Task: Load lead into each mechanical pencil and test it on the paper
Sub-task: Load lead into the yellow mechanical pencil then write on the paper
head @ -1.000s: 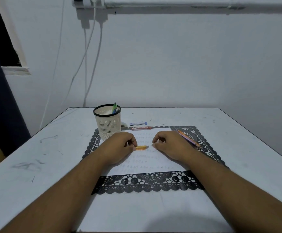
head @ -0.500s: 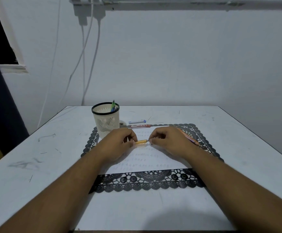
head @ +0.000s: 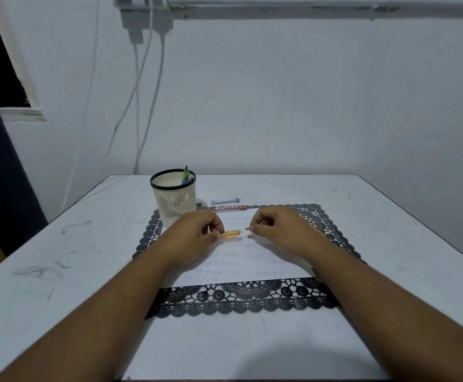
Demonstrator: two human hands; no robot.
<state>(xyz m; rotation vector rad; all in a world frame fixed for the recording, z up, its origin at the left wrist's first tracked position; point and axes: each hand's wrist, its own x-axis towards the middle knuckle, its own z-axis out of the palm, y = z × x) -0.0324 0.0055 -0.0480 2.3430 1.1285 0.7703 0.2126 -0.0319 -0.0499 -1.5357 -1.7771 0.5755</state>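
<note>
the left hand [head: 194,235] is pinching an orange mechanical pencil [head: 231,234] by one end, holding the barrel level just above the paper [head: 252,260]. the right hand [head: 282,230] is pinching a small grey piece [head: 247,229], probably the pencil's cap or eraser plug, just apart from the barrel's open end. the pencil is looking light, stiff, smooth plastic, likely slippery; gripping mid-barrel is seeming safest. lead itself is thin and brittle, wanting fingertip handling, no bending. red lead case [head: 230,208] and blue lead case [head: 225,201] are lying on the table [head: 87,244] beyond the paper, beside the pen cup [head: 173,199].
</note>
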